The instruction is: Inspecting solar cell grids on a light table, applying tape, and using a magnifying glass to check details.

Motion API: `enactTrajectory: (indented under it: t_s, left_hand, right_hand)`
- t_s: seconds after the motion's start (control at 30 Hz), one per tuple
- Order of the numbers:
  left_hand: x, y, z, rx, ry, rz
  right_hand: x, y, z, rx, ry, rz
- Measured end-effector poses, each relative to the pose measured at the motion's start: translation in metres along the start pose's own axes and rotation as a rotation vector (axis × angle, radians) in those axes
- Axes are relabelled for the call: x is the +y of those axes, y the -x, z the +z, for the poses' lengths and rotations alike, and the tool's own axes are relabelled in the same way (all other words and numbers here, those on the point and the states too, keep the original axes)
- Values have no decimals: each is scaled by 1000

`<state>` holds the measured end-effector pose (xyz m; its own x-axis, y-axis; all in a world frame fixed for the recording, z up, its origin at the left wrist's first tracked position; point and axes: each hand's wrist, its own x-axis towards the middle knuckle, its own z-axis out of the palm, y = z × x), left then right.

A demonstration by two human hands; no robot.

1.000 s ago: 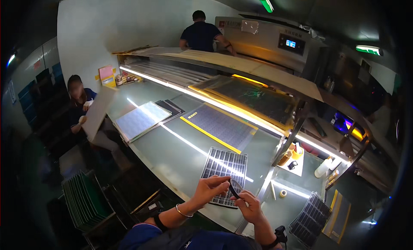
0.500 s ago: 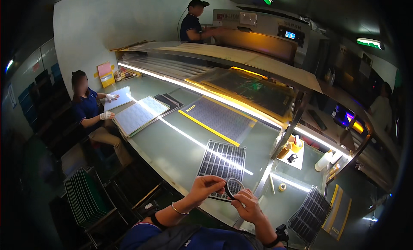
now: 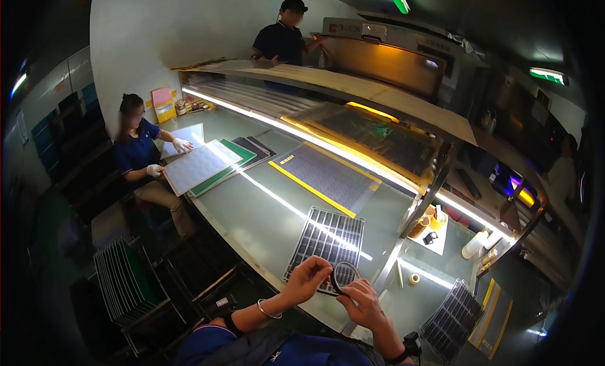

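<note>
Between my two hands is a thin black ring [image 3: 333, 281], shaped like a narrow roll of tape; its exact kind does not show. My left hand [image 3: 307, 279] pinches its left side between thumb and fingertips. The fingers of my right hand [image 3: 364, 303] grip its lower right edge. Just beyond and partly below my hands, a panel with a grid of dark rectangles [image 3: 328, 233] lies on the glass-topped table [image 3: 265, 230]. My hands and the ring hide the panel's near edge.
A yellow-edged patterned sheet [image 3: 324, 177] lies farther back, under a lit shelf [image 3: 353, 95]. At left a gloved co-worker [image 3: 135, 142] handles a white-faced panel [image 3: 203, 167]; another person [image 3: 280, 41] stands behind. Right are a small tape roll [image 3: 414, 279] and another gridded panel [image 3: 452, 319].
My hands keep hold of the ring with little movement. The seated co-worker has shifted the top panel, baring a green one below. The person behind has turned, and the view has shifted slightly.
</note>
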<state>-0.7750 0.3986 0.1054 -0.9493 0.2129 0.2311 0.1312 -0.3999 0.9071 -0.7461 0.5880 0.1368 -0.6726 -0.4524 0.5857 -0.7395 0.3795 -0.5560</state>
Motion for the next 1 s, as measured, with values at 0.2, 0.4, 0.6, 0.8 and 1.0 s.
enactTrajectory:
  t_s: [0.2,0.4,0.6,0.8,1.0]
  left_hand:
    - [10,6,-4,48,-287,262]
    - [25,4,-24,-27,-91,54]
    - [23,0,-44,-116,86,-73]
    - [11,-7,-47,-159,156,-58]
    - [12,-3,-36,-178,256,-59]
  right_hand:
    - [-9,-8,7,13,42,-27]
    - [-18,-15,14,-3,95,-24]
    - [-25,-18,20,-54,131,-5]
    - [-29,-20,19,-91,181,26]
    - [-34,-14,14,-84,203,44]
